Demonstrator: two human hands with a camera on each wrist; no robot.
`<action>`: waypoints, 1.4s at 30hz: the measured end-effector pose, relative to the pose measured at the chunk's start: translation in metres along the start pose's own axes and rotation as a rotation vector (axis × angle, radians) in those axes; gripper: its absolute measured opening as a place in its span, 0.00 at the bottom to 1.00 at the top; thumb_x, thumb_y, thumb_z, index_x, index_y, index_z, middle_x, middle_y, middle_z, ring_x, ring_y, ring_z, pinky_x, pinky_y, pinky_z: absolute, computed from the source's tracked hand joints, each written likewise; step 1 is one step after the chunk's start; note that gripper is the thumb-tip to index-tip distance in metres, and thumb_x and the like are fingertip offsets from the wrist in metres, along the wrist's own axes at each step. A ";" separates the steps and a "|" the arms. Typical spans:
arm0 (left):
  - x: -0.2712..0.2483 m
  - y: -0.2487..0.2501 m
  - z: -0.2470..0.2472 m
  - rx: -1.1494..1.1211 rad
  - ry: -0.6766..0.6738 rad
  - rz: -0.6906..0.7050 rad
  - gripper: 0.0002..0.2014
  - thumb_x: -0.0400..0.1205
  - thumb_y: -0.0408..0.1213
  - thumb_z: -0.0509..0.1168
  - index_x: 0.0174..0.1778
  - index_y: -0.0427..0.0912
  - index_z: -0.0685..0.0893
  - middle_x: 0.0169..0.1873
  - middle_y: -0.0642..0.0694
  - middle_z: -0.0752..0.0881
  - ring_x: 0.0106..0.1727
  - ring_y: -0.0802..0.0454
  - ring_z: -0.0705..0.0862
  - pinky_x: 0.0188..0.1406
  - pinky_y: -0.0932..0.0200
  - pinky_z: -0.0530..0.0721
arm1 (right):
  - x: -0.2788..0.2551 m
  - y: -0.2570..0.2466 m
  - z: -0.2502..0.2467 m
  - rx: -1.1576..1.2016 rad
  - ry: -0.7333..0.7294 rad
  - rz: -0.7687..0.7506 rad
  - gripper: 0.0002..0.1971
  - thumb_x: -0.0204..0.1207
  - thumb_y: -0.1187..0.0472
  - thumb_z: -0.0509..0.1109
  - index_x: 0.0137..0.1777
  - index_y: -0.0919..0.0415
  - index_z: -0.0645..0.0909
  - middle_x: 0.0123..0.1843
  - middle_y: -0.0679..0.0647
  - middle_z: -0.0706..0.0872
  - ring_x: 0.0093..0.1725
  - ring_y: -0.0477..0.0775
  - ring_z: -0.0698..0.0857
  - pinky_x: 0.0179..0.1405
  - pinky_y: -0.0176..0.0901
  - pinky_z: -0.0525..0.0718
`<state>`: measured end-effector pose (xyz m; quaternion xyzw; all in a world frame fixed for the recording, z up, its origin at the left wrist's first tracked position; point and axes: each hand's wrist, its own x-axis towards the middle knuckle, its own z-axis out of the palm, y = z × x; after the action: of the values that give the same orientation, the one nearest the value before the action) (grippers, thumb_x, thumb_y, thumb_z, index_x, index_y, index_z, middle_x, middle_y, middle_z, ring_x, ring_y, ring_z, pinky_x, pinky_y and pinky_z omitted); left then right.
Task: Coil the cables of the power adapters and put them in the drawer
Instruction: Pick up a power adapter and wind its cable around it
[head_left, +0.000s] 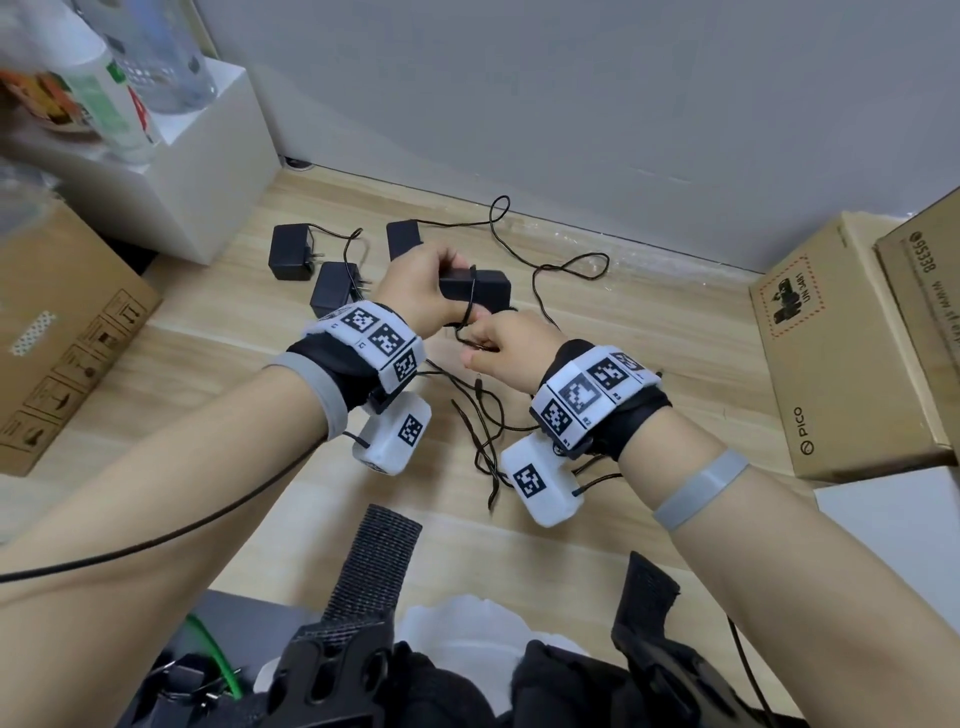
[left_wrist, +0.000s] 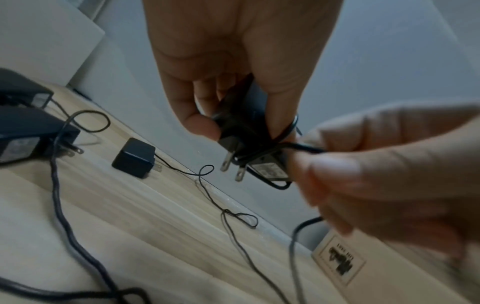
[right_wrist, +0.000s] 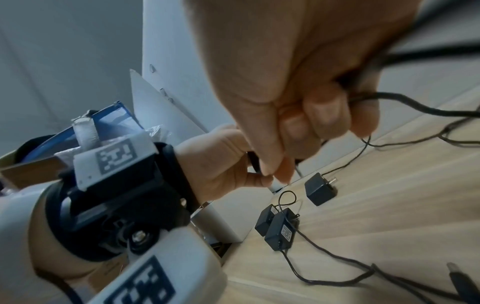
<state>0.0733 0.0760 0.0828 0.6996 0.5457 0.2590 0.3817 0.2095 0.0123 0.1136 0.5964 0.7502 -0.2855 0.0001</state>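
Wood floor (head_left: 597, 467); left hand (head_left: 421, 291) grips adapter (head_left: 475, 291), half hidden; right hand (head_left: 506, 351) pinches cable (head_left: 470, 301), blurred close-up

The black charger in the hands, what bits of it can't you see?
- Head view: the left hand covers one end of the held adapter.
- Left wrist view: its label is too blurred to read.
- Right wrist view: the right hand hides the adapter; only the cable shows.
- No view shows the drawer.
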 end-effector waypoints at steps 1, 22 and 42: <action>-0.001 -0.002 0.000 0.083 -0.005 0.034 0.19 0.64 0.33 0.77 0.44 0.48 0.75 0.46 0.49 0.81 0.49 0.48 0.82 0.51 0.53 0.81 | -0.001 -0.001 -0.002 -0.026 0.010 -0.005 0.12 0.79 0.54 0.64 0.34 0.54 0.78 0.34 0.49 0.79 0.43 0.56 0.79 0.37 0.44 0.73; -0.016 0.016 -0.017 -0.837 -0.505 0.013 0.44 0.47 0.54 0.84 0.58 0.43 0.79 0.41 0.47 0.88 0.37 0.49 0.87 0.30 0.57 0.86 | 0.009 0.011 -0.011 0.186 0.231 0.216 0.12 0.80 0.62 0.59 0.55 0.64 0.82 0.54 0.63 0.86 0.52 0.62 0.83 0.58 0.56 0.82; -0.011 0.024 -0.006 -0.760 -0.066 -0.233 0.04 0.79 0.41 0.67 0.44 0.45 0.80 0.37 0.46 0.83 0.34 0.51 0.81 0.21 0.64 0.78 | 0.003 0.006 0.002 0.043 0.069 0.092 0.19 0.75 0.42 0.64 0.29 0.50 0.63 0.41 0.53 0.78 0.44 0.56 0.78 0.41 0.45 0.75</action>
<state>0.0791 0.0638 0.1064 0.4497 0.4742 0.3749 0.6575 0.2129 0.0145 0.1083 0.6396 0.7153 -0.2803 -0.0256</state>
